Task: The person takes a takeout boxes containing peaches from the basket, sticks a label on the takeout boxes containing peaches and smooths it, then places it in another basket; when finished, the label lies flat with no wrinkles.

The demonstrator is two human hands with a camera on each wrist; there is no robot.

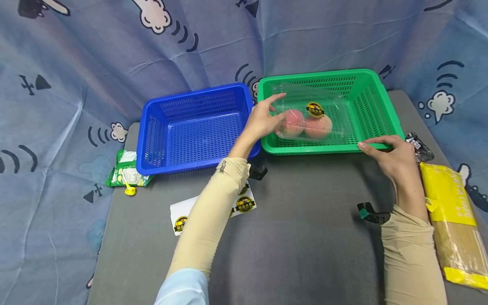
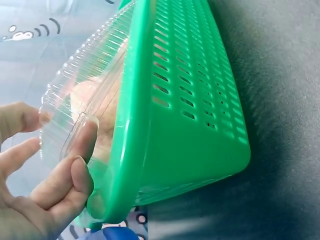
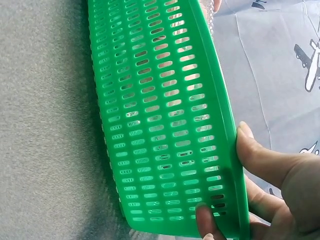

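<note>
My left hand [image 1: 263, 117] holds the left end of a clear plastic fruit box [image 1: 339, 120], with fingers spread around its edge in the left wrist view. Two reddish peaches [image 1: 318, 127] show through the box, and a round black-and-gold sticker [image 1: 315, 109] is on its lid. The box lies inside a green basket [image 1: 305, 150], slightly tilted above the rim in the left wrist view. At the basket's front right corner my right hand [image 1: 398, 159] grips the rim, thumb on one side and fingers on the other in the right wrist view.
A blue basket [image 1: 194, 167] stands left of the green one. On the grey table lie a sticker sheet [image 1: 244, 204], a green snack bag [image 1: 127, 169], a small yellow item [image 1: 130, 190], a yellow noodle packet [image 1: 451, 203] and a black packet [image 1: 419, 147].
</note>
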